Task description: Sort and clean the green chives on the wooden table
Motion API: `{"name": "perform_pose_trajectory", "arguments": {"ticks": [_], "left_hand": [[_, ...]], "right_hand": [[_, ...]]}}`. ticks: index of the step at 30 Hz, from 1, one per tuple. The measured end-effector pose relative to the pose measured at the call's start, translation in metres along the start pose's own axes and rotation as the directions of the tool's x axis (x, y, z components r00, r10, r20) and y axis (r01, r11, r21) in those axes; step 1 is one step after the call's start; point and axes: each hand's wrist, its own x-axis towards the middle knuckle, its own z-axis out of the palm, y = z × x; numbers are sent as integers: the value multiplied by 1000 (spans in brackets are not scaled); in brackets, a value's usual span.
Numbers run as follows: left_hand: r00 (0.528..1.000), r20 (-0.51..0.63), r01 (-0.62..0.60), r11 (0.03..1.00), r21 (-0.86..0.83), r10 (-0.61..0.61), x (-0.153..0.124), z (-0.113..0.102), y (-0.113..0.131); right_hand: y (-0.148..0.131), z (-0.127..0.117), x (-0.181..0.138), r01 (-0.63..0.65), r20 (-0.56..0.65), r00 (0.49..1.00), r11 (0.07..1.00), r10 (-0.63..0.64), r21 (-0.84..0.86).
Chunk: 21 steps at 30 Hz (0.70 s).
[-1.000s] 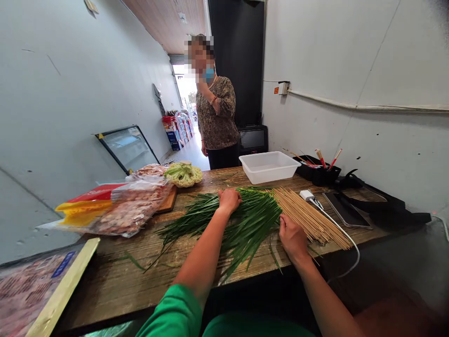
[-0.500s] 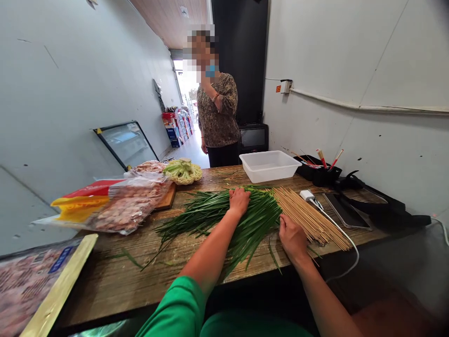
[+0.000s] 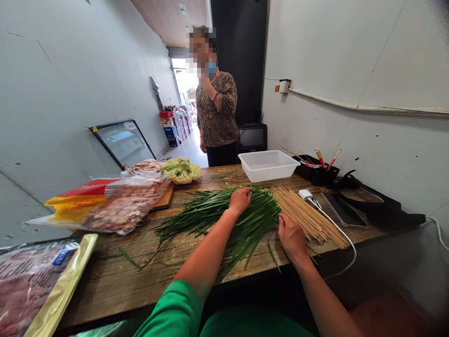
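Note:
A broad fan of garlic chives [image 3: 210,206] lies on the wooden table, its stem ends overlapping a spread of thin bamboo skewers [image 3: 308,215]. My left hand [image 3: 240,200] is closed over the upper part of the chives, with its fingertips pinched at some stems. Beside the right edge of the fan, my right hand [image 3: 291,235] is closed, thumb against the curled fingers. Whatever it pinches is hidden or too thin to make out. A few loose chive leaves hang below, between the two hands.
Behind the chives stands a white plastic tub [image 3: 268,169]. Cauliflower [image 3: 181,171] and bagged meat [image 3: 122,206] lie left, another meat pack [image 3: 31,281] nearer. Right are a charger [image 3: 305,194], cable, phone [image 3: 343,209] and black holder [image 3: 322,175]. A person [image 3: 217,112] stands across the table.
My left hand has drawn its fingers closer together over the chives. My right hand stays almost in place. The whole view has shifted slightly.

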Motion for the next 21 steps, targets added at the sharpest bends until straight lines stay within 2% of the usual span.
{"name": "perform_pose_trajectory", "arguments": {"ticks": [4,8,12,17,19,21], "left_hand": [[999,-1,-48,993,-108,48,2,3,1],[999,6,-36,993,-117,37,1,3,4],[999,32,-36,999,18,35,-1,0,5],[990,118,-106,972,211,82,0,-5,6],[989,85,-137,960,245,119,0,-6,7],[987,2,-155,958,241,159,0,-7,8]], "right_hand": [[2,1,0,24,-16,1000,1000,-24,12],[2,2,1,34,-15,999,999,-33,25],[1,2,1,23,0,1000,999,-23,27],[0,0,1,15,8,1000,1000,-15,19],[0,0,1,11,12,1000,1000,-11,15],[0,1,1,11,9,1000,1000,-11,21]]}}
